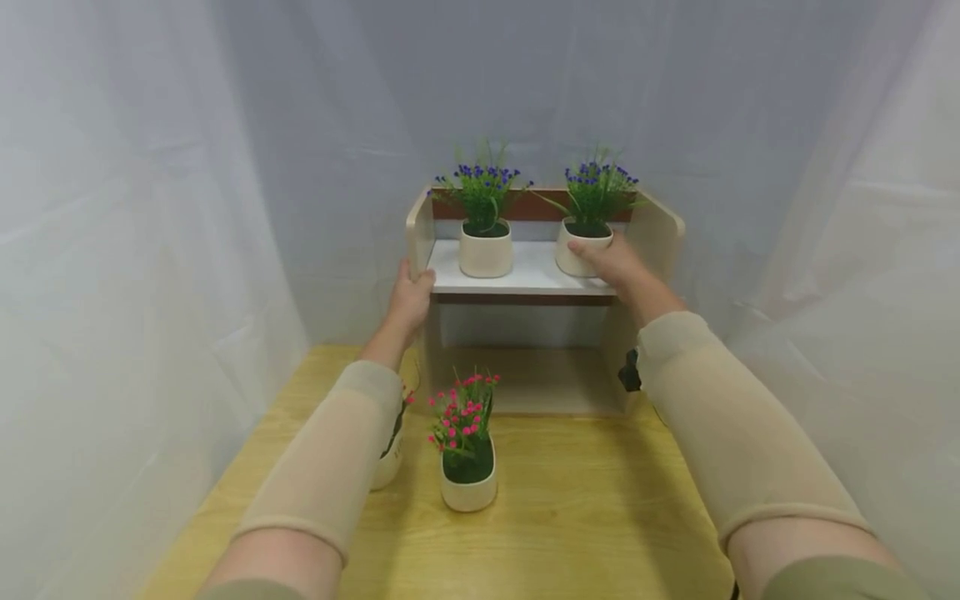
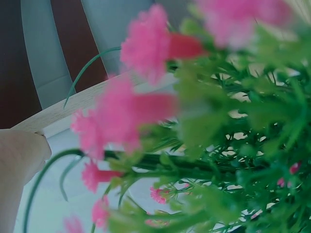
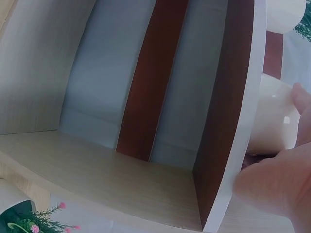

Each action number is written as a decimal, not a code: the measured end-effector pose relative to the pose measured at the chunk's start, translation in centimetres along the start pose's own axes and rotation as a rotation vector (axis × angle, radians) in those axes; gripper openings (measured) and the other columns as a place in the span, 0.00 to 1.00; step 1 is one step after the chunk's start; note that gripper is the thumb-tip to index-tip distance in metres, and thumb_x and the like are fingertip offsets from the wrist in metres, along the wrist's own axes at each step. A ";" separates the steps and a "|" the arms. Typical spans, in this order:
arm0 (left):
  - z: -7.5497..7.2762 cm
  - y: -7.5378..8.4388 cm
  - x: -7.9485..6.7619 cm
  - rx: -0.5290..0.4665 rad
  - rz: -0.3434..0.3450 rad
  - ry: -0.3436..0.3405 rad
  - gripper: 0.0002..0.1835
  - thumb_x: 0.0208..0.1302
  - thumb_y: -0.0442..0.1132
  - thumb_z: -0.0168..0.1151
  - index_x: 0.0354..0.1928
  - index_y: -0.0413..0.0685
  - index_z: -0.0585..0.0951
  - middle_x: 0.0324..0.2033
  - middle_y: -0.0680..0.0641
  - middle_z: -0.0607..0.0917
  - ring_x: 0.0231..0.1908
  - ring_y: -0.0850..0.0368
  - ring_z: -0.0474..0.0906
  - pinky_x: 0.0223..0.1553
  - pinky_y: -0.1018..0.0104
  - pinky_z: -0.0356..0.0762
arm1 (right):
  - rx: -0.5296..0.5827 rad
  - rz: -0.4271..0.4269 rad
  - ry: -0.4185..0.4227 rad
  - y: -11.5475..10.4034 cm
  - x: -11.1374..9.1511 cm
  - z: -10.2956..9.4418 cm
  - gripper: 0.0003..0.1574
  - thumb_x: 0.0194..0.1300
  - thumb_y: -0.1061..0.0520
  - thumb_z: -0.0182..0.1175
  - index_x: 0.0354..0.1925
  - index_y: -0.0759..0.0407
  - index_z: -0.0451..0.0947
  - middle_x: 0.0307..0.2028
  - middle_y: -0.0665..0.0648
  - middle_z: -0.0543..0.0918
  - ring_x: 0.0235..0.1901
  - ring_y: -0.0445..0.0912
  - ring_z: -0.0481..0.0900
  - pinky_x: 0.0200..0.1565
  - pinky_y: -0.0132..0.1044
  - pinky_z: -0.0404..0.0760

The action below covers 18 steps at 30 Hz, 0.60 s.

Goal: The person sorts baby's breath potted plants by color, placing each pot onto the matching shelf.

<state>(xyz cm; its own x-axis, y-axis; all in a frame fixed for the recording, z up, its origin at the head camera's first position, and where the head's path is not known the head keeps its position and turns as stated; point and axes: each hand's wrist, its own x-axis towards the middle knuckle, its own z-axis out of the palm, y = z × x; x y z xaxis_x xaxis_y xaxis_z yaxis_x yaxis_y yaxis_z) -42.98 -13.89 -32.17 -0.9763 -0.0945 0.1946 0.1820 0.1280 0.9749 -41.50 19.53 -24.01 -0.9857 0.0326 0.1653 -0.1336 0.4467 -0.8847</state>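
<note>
On the white upper board of a small two-tier shelf [image 1: 525, 285] stand two white pots of purple flowers. My right hand [image 1: 618, 265] grips the right-hand flowerpot [image 1: 568, 254], thumb on its front. The right wrist view shows this white pot [image 3: 274, 119] at the board's edge, with the fingers about it. The left flowerpot [image 1: 486, 254] stands apart, untouched. My left hand [image 1: 409, 302] holds the shelf's left side panel at its front edge. Close pink flowers [image 2: 141, 107] cover much of the left wrist view, where only part of the left hand [image 2: 19, 170] shows.
A white pot with pink flowers [image 1: 470, 495] stands on the wooden table [image 1: 555, 517] before the shelf. Another pink-flowered pot [image 1: 387, 468] is partly hidden behind my left sleeve. White curtains [image 1: 135, 250] hang around the table. The lower shelf compartment [image 1: 525, 379] faces me.
</note>
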 end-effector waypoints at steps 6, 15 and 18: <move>0.1 0.2 -0.1 0.005 0.011 -0.004 0.36 0.85 0.48 0.48 0.87 0.57 0.50 0.85 0.39 0.59 0.86 0.40 0.52 0.88 0.42 0.48 | 0.031 -0.013 0.026 0.5 0.2 0.0 0.42 0.77 0.44 0.64 0.76 0.67 0.66 0.72 0.68 0.76 0.63 0.52 0.76 0.71 0.41 0.75; 0.0 0.1 -0.2 0.018 0.004 -0.002 0.34 0.85 0.48 0.48 0.87 0.58 0.52 0.84 0.38 0.61 0.85 0.39 0.55 0.88 0.40 0.50 | 0.056 0.070 0.228 1.0 -0.5 0.6 0.72 0.69 0.36 0.72 0.88 0.58 0.39 0.88 0.64 0.51 0.87 0.58 0.52 0.88 0.50 0.54; -0.1 0.0 -0.3 0.009 0.014 -0.003 0.34 0.85 0.47 0.48 0.86 0.58 0.52 0.84 0.38 0.61 0.85 0.39 0.55 0.88 0.40 0.49 | 0.116 0.066 0.289 1.2 -0.7 0.7 0.69 0.69 0.38 0.72 0.89 0.55 0.42 0.88 0.63 0.52 0.87 0.58 0.53 0.88 0.49 0.56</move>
<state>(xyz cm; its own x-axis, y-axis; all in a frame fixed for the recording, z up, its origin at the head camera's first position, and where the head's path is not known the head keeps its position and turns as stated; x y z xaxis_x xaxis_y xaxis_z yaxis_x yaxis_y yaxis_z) -42.66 -13.92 -32.26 -0.9740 -0.0899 0.2080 0.1947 0.1380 0.9711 -41.02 19.39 -25.52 -0.9249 0.3181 0.2084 -0.0978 0.3305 -0.9387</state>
